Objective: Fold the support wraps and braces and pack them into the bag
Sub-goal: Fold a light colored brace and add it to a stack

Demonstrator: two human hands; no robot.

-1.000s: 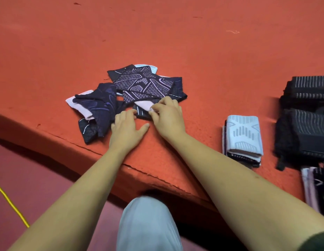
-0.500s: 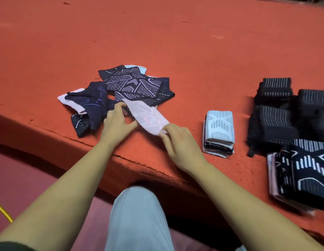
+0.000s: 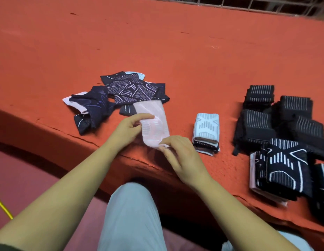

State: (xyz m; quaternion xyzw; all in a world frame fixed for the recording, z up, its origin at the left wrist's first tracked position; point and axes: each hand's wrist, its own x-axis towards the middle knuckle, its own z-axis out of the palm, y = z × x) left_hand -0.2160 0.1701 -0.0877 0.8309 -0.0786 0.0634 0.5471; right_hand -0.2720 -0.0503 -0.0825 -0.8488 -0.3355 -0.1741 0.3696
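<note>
- Fabric first: the pink wrap (image 3: 154,122) lies near the front edge of the red surface (image 3: 175,51), unfolded. It is between my two hands and partly lifted at its near end.
- Its long axis runs from the far end, which meets the loose pile of dark wraps (image 3: 132,89), down towards me and a little to the right. I cannot tell whether that far end is tucked under the pile or only touches it.
- The left grip (image 3: 129,127) is at the wrap's left edge, about halfway along. The right grip (image 3: 177,153) is at the near corner, so both are already on the piece and neither has to reach.
- Left grip: thumb and curled fingers pinch the left edge of the wrap.
- Right grip: fingertips pinch the near corner, with the rest of the hand low over the front edge of the surface.
- My judgement is that the fold will go along the long axis, near end carried up to the far end.
- Further right stands a light folded stack (image 3: 207,131), well apart from the wrap, then the black braces (image 3: 277,120) and a dark patterned stack (image 3: 282,165).
- I see no bag.
</note>
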